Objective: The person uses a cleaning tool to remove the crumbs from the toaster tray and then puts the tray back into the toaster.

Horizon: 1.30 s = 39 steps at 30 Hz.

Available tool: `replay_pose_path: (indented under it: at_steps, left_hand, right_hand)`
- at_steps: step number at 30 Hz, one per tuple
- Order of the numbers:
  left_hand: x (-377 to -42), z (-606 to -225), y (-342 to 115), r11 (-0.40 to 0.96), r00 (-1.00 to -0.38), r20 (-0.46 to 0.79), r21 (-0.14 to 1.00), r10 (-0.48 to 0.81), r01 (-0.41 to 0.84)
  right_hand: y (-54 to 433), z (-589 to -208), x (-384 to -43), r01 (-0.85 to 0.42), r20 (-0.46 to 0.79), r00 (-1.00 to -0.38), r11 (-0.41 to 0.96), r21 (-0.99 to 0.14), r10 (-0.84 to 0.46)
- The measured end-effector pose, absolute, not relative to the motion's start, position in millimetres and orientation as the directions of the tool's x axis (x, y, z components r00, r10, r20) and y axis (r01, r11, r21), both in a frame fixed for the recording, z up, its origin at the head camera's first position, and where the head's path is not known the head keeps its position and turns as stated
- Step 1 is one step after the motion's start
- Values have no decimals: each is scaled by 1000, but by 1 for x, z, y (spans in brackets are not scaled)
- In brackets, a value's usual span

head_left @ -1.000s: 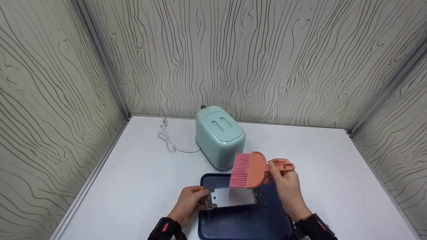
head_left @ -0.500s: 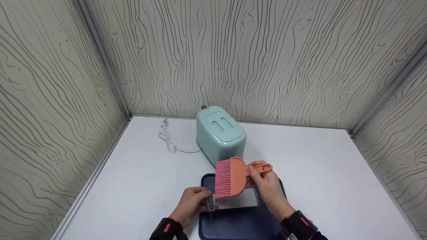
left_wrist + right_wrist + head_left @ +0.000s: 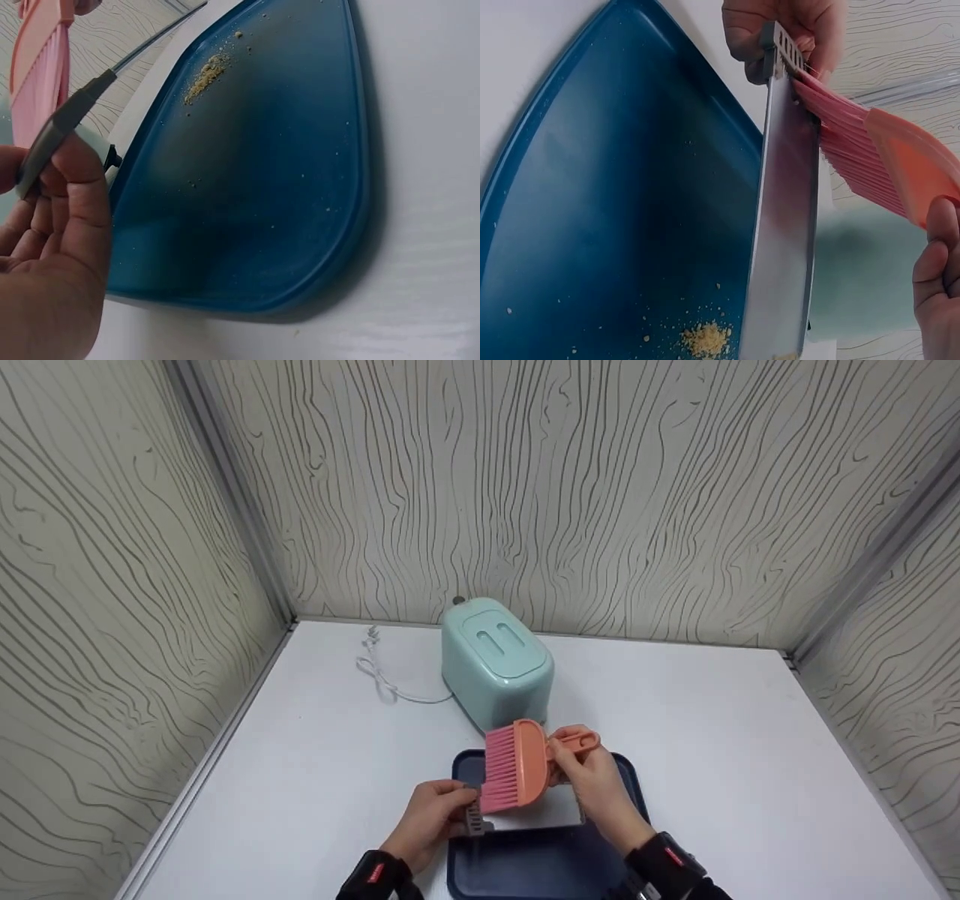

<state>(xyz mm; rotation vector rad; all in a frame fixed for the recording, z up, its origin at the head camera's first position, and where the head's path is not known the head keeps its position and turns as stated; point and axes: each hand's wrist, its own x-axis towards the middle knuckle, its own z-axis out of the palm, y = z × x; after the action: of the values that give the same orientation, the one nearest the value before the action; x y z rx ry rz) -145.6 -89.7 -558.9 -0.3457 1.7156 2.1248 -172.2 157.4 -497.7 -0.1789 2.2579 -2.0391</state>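
Observation:
My left hand [image 3: 424, 816] pinches the grey slotted end of a metal crumb tray [image 3: 546, 814], holding it tilted above a dark blue tray [image 3: 540, 866]. In my right hand [image 3: 596, 784] is the handle of an orange hand brush [image 3: 531, 763] with pink bristles. The bristle tips press against the crumb tray close to its grey end, as the right wrist view shows, and they bend there. Beneath, a small heap of tan crumbs [image 3: 705, 339] lies on the blue tray, with loose specks scattered around it. The brush head covers part of the metal in the head view.
A mint-green toaster [image 3: 495, 660] stands just behind the blue tray. Its white cord [image 3: 405, 696] runs left to a plug on the white table [image 3: 322, 780]. Wood-grain patterned panels [image 3: 562, 495] enclose the back and both sides.
My right hand has brought the brush left and lower, from over the crumb tray's middle to its grey end. My left hand and the crumb tray have barely moved.

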Motion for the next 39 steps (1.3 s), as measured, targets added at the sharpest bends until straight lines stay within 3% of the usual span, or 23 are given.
replay_pose_path:
  at_steps: [39]
  left_hand:
    - [-145,-562,-104,-162,-914,-378,902,151,-400]
  right_hand:
    - [239,-508,-179,64,-26,-989,268,-961,145]
